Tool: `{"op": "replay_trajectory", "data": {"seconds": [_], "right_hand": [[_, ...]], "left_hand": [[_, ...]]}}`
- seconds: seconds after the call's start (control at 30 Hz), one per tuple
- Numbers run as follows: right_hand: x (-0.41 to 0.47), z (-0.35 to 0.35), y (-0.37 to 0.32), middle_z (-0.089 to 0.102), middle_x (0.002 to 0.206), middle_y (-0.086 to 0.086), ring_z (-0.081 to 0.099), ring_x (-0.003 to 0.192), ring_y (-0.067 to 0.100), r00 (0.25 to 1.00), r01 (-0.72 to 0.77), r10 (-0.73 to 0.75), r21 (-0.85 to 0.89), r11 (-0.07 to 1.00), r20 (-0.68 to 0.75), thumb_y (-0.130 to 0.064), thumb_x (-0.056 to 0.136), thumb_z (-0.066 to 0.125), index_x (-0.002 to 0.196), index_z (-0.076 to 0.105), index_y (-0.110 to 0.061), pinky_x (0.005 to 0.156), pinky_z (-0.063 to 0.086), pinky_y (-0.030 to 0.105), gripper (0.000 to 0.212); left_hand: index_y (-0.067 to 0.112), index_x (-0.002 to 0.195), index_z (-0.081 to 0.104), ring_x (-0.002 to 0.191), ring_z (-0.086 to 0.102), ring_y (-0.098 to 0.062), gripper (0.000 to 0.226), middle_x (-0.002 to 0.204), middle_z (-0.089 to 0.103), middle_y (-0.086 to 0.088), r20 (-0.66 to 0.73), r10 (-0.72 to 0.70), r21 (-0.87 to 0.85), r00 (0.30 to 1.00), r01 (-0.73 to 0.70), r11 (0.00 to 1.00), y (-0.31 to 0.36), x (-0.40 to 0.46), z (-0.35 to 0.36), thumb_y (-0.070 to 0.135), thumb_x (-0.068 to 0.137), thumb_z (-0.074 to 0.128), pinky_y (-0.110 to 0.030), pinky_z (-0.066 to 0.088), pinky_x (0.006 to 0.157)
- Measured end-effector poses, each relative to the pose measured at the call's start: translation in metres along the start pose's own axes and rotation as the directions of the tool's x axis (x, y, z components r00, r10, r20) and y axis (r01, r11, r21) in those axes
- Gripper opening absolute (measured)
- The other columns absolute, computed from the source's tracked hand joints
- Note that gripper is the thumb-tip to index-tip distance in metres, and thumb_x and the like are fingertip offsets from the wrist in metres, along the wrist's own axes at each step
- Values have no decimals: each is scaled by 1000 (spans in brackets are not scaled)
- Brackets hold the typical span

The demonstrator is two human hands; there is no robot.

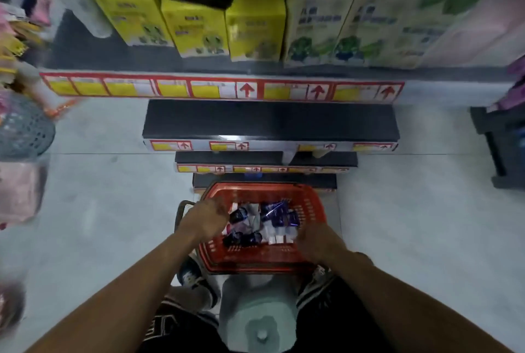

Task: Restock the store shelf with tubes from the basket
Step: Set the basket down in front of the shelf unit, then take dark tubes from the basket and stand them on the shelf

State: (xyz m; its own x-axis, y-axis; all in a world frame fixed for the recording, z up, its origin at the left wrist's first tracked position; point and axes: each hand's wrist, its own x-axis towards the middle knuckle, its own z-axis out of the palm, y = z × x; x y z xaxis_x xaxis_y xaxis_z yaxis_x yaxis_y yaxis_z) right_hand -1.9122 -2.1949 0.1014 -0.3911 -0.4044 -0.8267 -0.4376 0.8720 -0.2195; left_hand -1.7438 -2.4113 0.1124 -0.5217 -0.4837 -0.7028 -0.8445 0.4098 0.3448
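Two bare hands reach down into a red plastic basket [309, 204] that sits on the pale tiled floor [113, 196] directly in front of the person, near the foot of the shelving. Inside the basket lies a loose heap of tubes [272, 214], dark blue and purple with white ends, piled toward the middle and right of the basket. The left hand [206, 219] is over the left rim of the basket, fingers curled downward beside the nearest tubes; motion blur prevents confirming whether it grips one. The right hand [315, 239] is at the near right corner, its fingers against the white tube ends; whether it is grasping them cannot be told either. Both forearms are bare. Below the basket, between the knees, stands a pale round stool [258, 313], and a dark sandal [190, 276] shows at the basket's near left corner. Beyond the basket, stepped dark shelf tiers [270, 122] rise toward the far side, each edged with a strip of red and yellow price labels [221, 88]. The topmost tier in view carries yellow cartons [199, 28] at centre and pale green cartons [355, 17] to the right. A grey perforated bin [25, 131] stands at the far left on the floor.
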Motion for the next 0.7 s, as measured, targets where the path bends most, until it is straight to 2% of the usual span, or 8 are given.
{"op": "replay_trajectory", "data": {"seconds": [0.17, 0.23, 0.3, 0.37, 0.47, 0.53, 0.63, 0.7], "right_hand": [[104, 66, 10, 68, 117, 8, 65, 107, 27, 998, 40, -35, -101, 994, 50, -35, 98, 54, 116, 69, -14, 89, 52, 36, 31], [150, 98, 16, 68, 115, 7, 66, 102, 23, 996, 74, -68, -104, 992, 62, -30, 102, 49, 108, 67, -16, 81, 51, 31, 24], [194, 124, 22, 66, 97, 3, 65, 88, 17, 997, 49, -43, -110, 993, 59, -26, 103, 46, 93, 63, -18, 70, 49, 28, 22], [234, 146, 28, 66, 90, 3, 67, 88, 23, 1000, 24, -23, -68, 997, 15, -29, 99, 49, 91, 64, -17, 69, 49, 29, 21], [283, 171, 38, 70, 103, 10, 67, 96, 28, 999, 15, -18, -86, 996, -35, -30, 97, 51, 97, 67, -16, 79, 51, 33, 22], [300, 180, 41, 72, 104, 13, 69, 98, 30, 995, 62, -68, -94, 994, -70, -28, 97, 51, 93, 65, -16, 76, 52, 33, 19], [307, 185, 46, 71, 111, 18, 66, 103, 33, 984, 102, -115, -99, 990, -135, -22, 98, 52, 105, 69, -5, 78, 48, 32, 25], [297, 192, 51, 70, 114, 21, 65, 106, 34, 985, 102, -114, -100, 990, -128, -22, 100, 51, 103, 69, -4, 79, 46, 32, 25]], "left_hand": [[19, 75, 62, 73, 66, -24, 23, 81, 71, -5, 60, -17, -9, 998, 18, 1000, -62, 96, 82, 37, 79, 50, -31, 50, 63], [17, 75, 64, 75, 66, -25, 28, 81, 71, -5, 52, 4, -19, 999, -3, 1000, -84, 134, 113, 39, 76, 48, -36, 55, 69], [17, 73, 63, 80, 67, -29, 26, 81, 69, -6, 47, 33, -29, 998, -32, 999, -96, 167, 136, 37, 73, 47, -36, 54, 70], [18, 81, 66, 82, 68, -27, 15, 84, 72, -6, 37, 35, -43, 999, -33, 999, -111, 201, 160, 27, 82, 54, -33, 51, 70], [22, 97, 70, 84, 69, -22, 18, 94, 74, -3, -15, 27, -107, 1000, -28, 994, -129, 238, 191, 18, 88, 55, -34, 57, 76], [25, 97, 68, 85, 70, -21, 17, 95, 73, 0, -46, 41, -121, 998, -46, 992, -139, 256, 206, 18, 89, 55, -37, 59, 80], [24, 98, 66, 86, 68, -21, 14, 94, 71, 0, -115, 72, -122, 991, -86, 989, -148, 265, 219, 16, 91, 56, -38, 57, 81], [25, 93, 65, 84, 69, -21, 12, 91, 72, 0, -134, 57, -165, 989, -79, 983, -155, 257, 231, 17, 90, 56, -40, 59, 80]]}}
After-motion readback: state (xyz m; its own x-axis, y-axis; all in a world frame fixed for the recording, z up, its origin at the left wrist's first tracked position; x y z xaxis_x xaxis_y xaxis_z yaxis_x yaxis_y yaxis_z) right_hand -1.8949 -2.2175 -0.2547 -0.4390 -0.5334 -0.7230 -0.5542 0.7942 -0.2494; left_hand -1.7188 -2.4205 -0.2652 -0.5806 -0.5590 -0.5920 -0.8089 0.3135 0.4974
